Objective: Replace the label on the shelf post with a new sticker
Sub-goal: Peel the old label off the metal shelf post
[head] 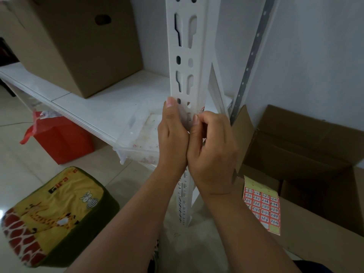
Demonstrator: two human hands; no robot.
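Note:
A white slotted shelf post (186, 56) rises through the middle of the view. My left hand (173, 134) rests against its left face, fingers straight and pointing up. My right hand (212, 148) is curled at the post's right edge, thumb and fingers pinched on a small red-and-white label (201, 110) stuck there; most of the label is hidden by the fingers. A sheet of red-bordered stickers with handwritten numbers (263, 205) lies on a cardboard box flap at the lower right.
A white shelf board (94, 103) carries a large cardboard box (78, 42) and a clear plastic tray (141, 133). An open cardboard box (307, 154) stands at the right. A red box (61, 140) and a yellow giraffe-print stool (53, 213) sit on the floor at the left.

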